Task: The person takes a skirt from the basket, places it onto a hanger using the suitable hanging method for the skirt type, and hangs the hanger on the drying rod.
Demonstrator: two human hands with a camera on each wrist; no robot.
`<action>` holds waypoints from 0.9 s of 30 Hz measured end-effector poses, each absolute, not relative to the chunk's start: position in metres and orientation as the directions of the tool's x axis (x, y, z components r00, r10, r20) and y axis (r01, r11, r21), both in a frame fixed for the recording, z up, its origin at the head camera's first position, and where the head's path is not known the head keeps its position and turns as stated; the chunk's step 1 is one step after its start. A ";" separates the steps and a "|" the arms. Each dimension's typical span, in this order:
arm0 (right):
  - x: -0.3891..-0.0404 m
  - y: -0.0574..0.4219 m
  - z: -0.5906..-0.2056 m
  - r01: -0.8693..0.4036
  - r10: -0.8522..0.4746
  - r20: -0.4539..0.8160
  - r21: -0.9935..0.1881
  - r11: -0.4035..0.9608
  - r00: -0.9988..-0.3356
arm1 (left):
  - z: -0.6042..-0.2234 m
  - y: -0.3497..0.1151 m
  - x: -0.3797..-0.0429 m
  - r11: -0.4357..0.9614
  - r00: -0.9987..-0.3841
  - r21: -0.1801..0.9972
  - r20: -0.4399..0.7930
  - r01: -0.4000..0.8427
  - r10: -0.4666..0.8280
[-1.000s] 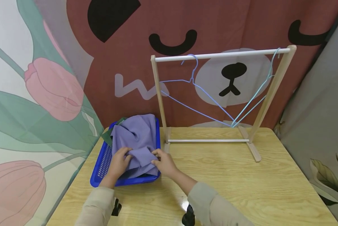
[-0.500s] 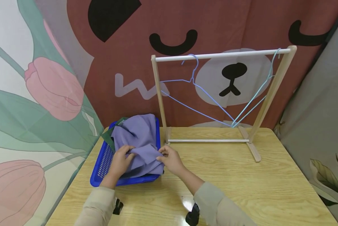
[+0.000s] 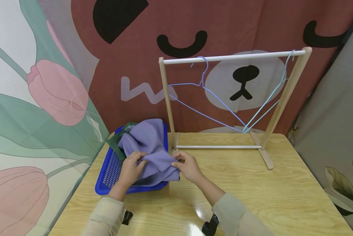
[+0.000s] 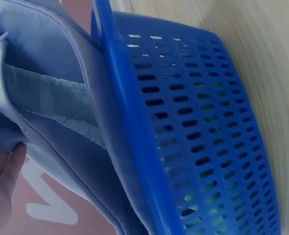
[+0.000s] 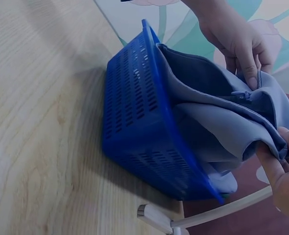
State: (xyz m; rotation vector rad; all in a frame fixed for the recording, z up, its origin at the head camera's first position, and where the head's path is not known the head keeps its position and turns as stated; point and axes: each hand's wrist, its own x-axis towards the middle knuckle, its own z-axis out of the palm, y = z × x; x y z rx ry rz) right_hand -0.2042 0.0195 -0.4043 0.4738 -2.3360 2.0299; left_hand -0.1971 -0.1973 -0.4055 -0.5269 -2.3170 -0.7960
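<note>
A purple garment (image 3: 153,141) with a small zip, its kind not plain, lies bunched over the blue basket (image 3: 105,177). My left hand (image 3: 132,168) pinches its near left part between thumb and fingers. At its right edge, my right hand (image 3: 189,165) pinches a corner that hangs out past the basket's rim. Between the hands the cloth is lifted, and the right wrist view shows a gaping opening with the zip pull (image 5: 242,95) close by the left hand's fingertips. Green cloth (image 3: 116,142) shows under the purple one at the basket's left.
A small wooden rack (image 3: 285,98) with a white top bar stands behind and right of the basket. From it hang a blue hanger (image 3: 204,87) and a light-blue hanger (image 3: 266,100). The wooden table (image 3: 238,186) runs back to a printed curtain (image 3: 129,62).
Both hands have moved right, the right one farther, drawing the garment's near edge out over the basket's right rim. More of the green cloth shows at the left.
</note>
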 end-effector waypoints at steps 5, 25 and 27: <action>-0.206 0.027 -0.405 -0.248 -0.206 0.215 -0.957 0.150 -0.955 | -0.404 -0.194 -0.197 0.731 -0.680 0.355 0.705 0.583 0.200; -0.202 0.057 -0.396 -0.317 -0.235 0.265 -0.922 0.221 -0.935 | -0.396 -0.178 -0.192 0.711 -0.635 0.286 0.717 0.643 0.286; -0.202 0.060 -0.395 -0.315 -0.236 0.261 -0.920 0.232 -0.936 | -0.395 -0.176 -0.191 0.710 -0.629 0.278 0.721 0.647 0.291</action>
